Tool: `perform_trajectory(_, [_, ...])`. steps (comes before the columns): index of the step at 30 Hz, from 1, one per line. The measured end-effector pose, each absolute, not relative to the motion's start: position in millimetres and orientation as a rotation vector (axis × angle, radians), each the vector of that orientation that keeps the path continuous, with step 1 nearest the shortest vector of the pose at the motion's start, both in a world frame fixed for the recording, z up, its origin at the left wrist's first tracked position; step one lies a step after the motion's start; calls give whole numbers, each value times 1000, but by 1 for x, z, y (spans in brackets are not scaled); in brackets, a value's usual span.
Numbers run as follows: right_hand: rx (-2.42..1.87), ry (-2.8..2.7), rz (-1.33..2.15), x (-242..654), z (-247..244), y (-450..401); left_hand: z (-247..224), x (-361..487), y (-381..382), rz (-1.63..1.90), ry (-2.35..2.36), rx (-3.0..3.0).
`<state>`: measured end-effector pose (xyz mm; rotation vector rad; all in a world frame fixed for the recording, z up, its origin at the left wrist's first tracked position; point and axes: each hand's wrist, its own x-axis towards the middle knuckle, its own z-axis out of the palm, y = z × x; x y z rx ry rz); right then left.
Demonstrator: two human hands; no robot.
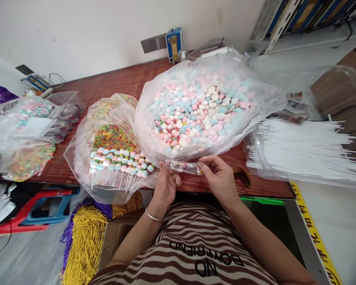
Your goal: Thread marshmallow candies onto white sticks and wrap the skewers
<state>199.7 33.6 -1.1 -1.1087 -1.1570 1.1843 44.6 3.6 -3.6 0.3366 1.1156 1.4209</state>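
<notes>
A small clear plastic packet [184,166] with printed marks is stretched between my two hands at the table's front edge. My left hand [165,184] has its left end between thumb and fingers. The packet's right end is pinched by my right hand [221,176]. Just beyond lies a big open plastic bag [148,99] full of pink, white and blue candies [201,109]. Left of my hands, skewered candies on white sticks [121,163] rest in a row on another bag [86,138], over small multicoloured ring-shaped pieces [114,135].
A clear tray [256,154] of white sticks [302,146] stands at the right. More bags of candies [32,158] lie at the far left. Gold bead strands [86,241] hang below the table [112,81]. A blue device [175,44] stands by the wall.
</notes>
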Motion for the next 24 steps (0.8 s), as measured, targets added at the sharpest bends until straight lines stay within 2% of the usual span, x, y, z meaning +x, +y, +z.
perform_trajectory(3, [-1123, -1219, 1149, 196, 2, 29, 5, 57, -7, 1242, 1004, 359])
perform_trajectory(8, [-1005, -1207, 1375, 197, 4, 23, 6, 56, 2, 1529, 921, 215])
perform_trajectory(14, [-945, -1100, 1590, 207, 4, 22, -5, 39, 9, 1442, 831, -6])
perform_trajectory(20, [-949, -1226, 1556, 199, 11, 18, -6, 44, 8, 1452, 822, -8])
perform_trajectory(24, [-1003, -1519, 1228, 199, 10, 18, -5, 48, 5, 1475, 903, 94])
